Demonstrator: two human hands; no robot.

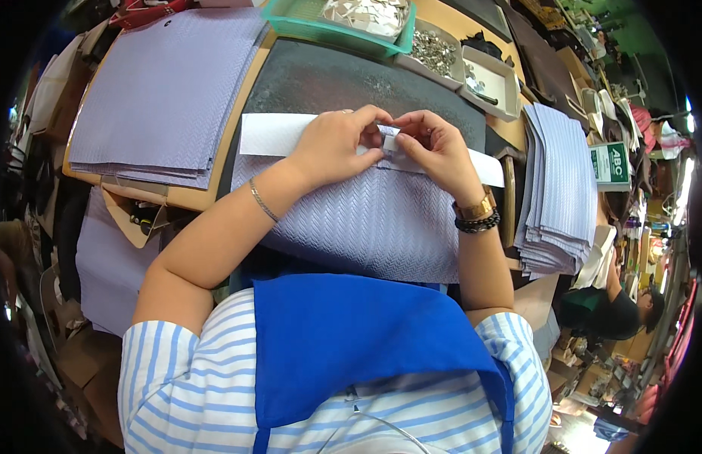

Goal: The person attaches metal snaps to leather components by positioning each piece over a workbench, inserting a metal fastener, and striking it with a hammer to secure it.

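A lavender sheet (366,216) with an embossed herringbone pattern lies in front of me, its near part hanging toward my lap. Across its far edge runs a long white strip (271,135). At the strip's middle, a small white piece (392,141) sits between my hands. My left hand (332,147) is closed, thumb and forefinger curled at the piece's left side. My right hand (439,151) pinches it from the right, thumb pressed on its face. The fingertips of both hands nearly meet above it. My fingers partly hide how the piece joins the strip.
A dark work slab (328,79) lies beneath the sheet. Stacks of similar lavender sheets rest at left (166,94) and right (559,193). Beyond the slab stand a green basket (336,34) of white pieces and shallow boxes (498,106) with small metal parts. A person (608,310) is at far right.
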